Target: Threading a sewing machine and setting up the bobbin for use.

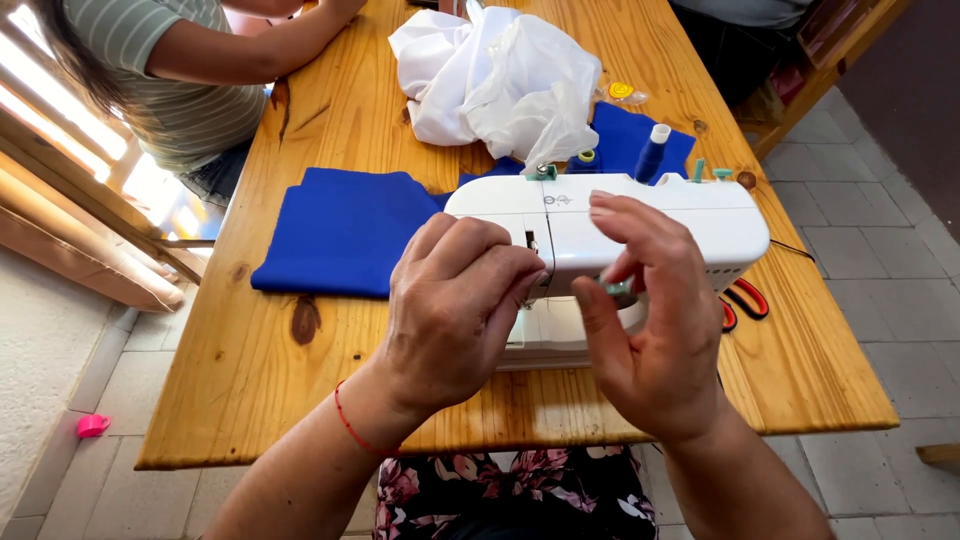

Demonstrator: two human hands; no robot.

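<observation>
A white sewing machine (690, 215) stands on the wooden table (260, 370) in front of me. My left hand (455, 310) is curled with its fingertips pinched at the machine's needle area, hiding what is there. My right hand (650, 330) is raised before the machine's front, thumb and fingers around a small teal part (620, 289). A blue thread spool (652, 152) stands on top of the machine. Blue fabric (345, 230) lies spread to the left of the machine and behind it.
A crumpled white cloth (505, 80) lies at the table's far middle. Red-handled scissors (745, 300) rest to the right of the machine. A yellow round object (621, 90) sits near the cloth. Another person in a striped shirt (170, 70) sits at the far left. A pink object (92, 425) lies on the floor.
</observation>
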